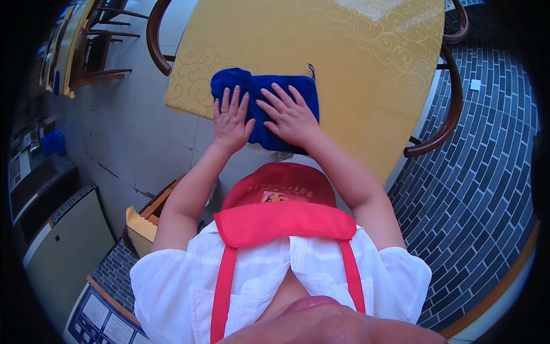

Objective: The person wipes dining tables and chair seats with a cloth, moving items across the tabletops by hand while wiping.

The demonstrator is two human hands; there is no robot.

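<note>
A dark blue cloth (260,86) lies at the near edge of a table with a yellow patterned cover (355,63). Its left part is bunched up, and a small loop sticks out at its top right corner. On the left part of the cloth rests my left hand (231,123), palm down with the fingers spread. My right hand (291,117) lies flat on the right part, fingers apart. Neither hand grips the cloth.
Curved wooden chair arms (452,114) stand along the table's right side, another (154,37) at its left. Dark brick-patterned wall (475,172) is on the right. More chairs (103,51) stand at the upper left. A wooden piece with yellow cloth (141,229) is at lower left.
</note>
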